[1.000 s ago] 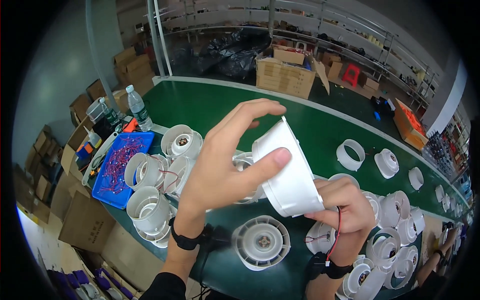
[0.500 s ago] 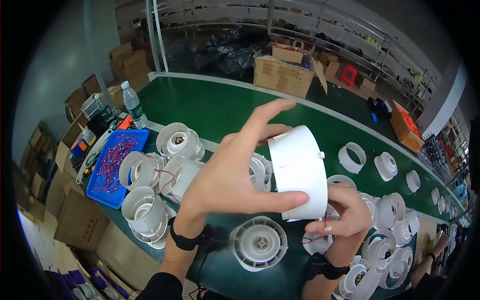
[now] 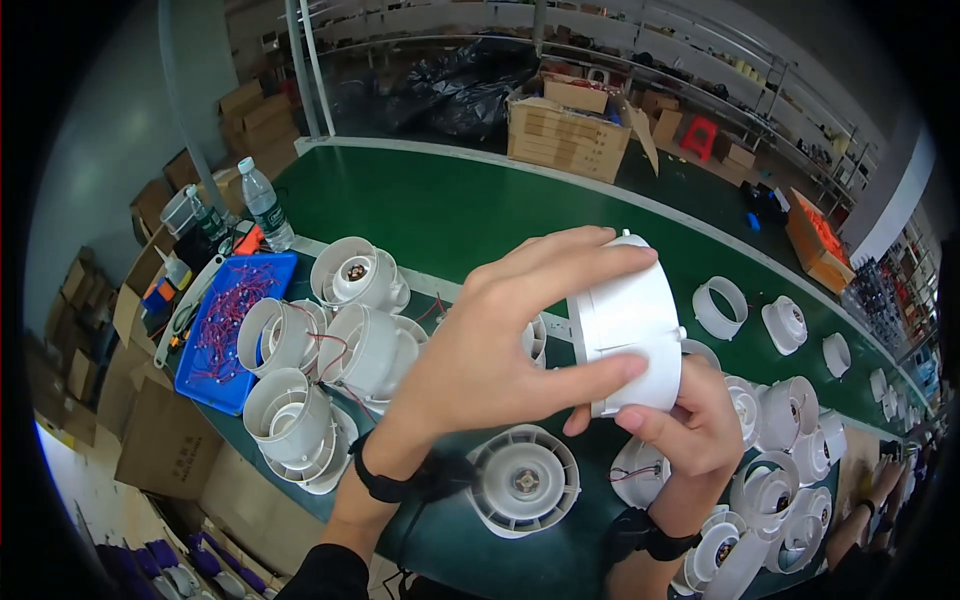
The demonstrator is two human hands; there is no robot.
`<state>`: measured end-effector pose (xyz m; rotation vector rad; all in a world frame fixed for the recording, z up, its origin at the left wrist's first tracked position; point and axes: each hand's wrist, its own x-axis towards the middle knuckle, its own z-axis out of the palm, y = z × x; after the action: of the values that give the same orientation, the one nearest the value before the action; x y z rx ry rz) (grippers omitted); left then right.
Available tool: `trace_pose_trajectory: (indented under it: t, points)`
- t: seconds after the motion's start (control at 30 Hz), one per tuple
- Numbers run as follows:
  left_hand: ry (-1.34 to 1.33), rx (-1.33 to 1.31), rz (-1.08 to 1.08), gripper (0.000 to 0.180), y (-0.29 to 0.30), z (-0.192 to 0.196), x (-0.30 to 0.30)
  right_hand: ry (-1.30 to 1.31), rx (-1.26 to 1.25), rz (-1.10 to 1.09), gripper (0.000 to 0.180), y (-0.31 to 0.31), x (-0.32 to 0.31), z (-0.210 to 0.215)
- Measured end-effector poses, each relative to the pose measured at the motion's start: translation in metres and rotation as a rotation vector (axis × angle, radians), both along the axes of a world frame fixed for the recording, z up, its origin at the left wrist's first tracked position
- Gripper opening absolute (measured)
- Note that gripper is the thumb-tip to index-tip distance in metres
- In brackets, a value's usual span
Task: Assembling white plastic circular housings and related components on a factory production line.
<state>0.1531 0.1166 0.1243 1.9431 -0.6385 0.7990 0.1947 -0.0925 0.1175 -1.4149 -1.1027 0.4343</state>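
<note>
A white round plastic housing (image 3: 632,325), like a short duct ring with small pegs on its rim, is held up tilted above the bench. My left hand (image 3: 510,320) spans its side, fingers over the top and thumb pressed on the lower wall. From below and the right, my right hand (image 3: 690,420) grips its lower edge, some fingers hidden behind it. Beneath them, a white finned fan base (image 3: 524,481) with a round hub lies face up. Close to my right wrist is another white part with red wires (image 3: 640,472). Black straps circle both my wrists.
Several white fan housings (image 3: 290,415) stand at the left, more (image 3: 775,495) at the right. A blue tray (image 3: 280,270) holds red and dark wires beside a water bottle (image 3: 264,205). White rings (image 3: 719,308) sit on the green belt (image 3: 420,190). Another person's hand (image 3: 885,482) shows far right.
My left fingers have come down onto the housing's top from a raised, spread pose. The housing has shifted right and turned, and my right hand has closed around its lower edge.
</note>
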Motion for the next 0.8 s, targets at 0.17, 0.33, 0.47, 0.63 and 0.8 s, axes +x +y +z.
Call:
trace_pose_trajectory:
  t: [0.17,0.33,0.47,0.63,0.8]
  points:
    - [-0.051,0.038,0.006,0.05,-0.002,-0.001,0.003,0.13,0.064,0.028,0.021,0.008,-0.004,0.001]
    - [0.223,-0.202,-0.016,0.042,-0.013,-0.002,0.003,0.0,-0.019,-0.019,0.018,0.011,-0.004,-0.003]
    - [0.217,-0.182,-0.135,0.051,-0.011,-0.009,0.004,0.267,0.125,-0.073,0.019,0.013,-0.012,0.003]
    - [0.199,-0.15,-0.186,0.061,-0.013,-0.002,-0.004,0.229,0.191,-0.201,0.021,0.013,-0.033,0.011]
    - [0.148,-0.131,-0.193,0.065,-0.013,0.001,-0.009,0.17,0.187,-0.231,0.021,0.015,-0.038,0.015]
